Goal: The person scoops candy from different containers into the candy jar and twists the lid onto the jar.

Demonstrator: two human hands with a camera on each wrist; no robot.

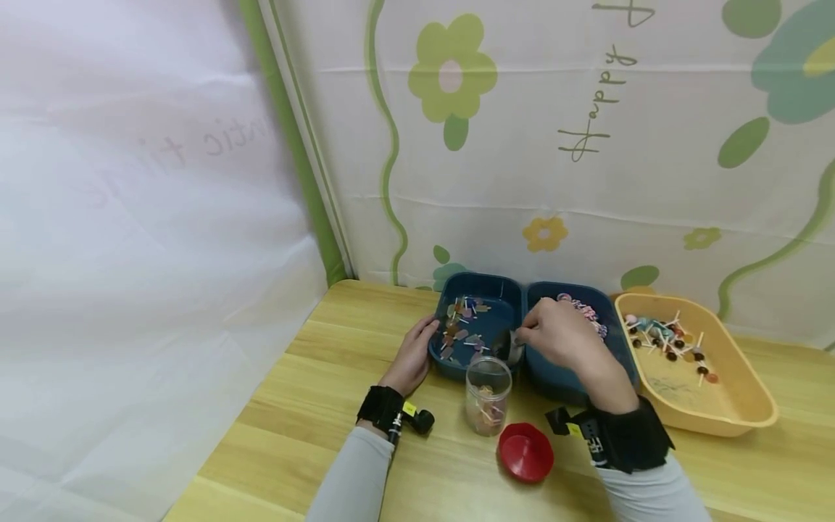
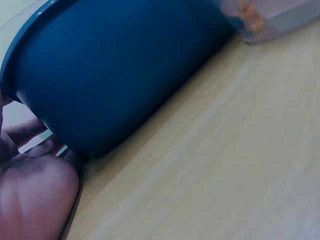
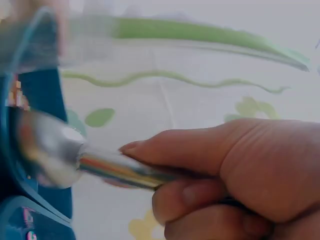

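Note:
With my right hand (image 1: 562, 332) I grip the handle of a shiny metal scoop (image 3: 50, 147). Its bowl is over the near right part of the left blue bin (image 1: 499, 284), by the wall. Small popsicle-shaped pieces (image 1: 454, 335) lie scattered in that bin. My left hand (image 1: 412, 357) holds the bin at its left side, thumb at the rim and fingers along the outer wall in the left wrist view. Right in front of the bin, a clear jar (image 1: 488, 395) stands uncapped with some small pieces at its bottom. A red lid (image 1: 525, 452) lies beside the jar.
A second blue bin (image 1: 554, 373) adjoins the first and holds pink-and-blue swirled pieces (image 1: 583, 313). To its right, a yellow bin (image 1: 730, 406) contains small lollipop-like pieces (image 1: 665, 337). A printed curtain (image 1: 483, 181) hangs close behind the bins.

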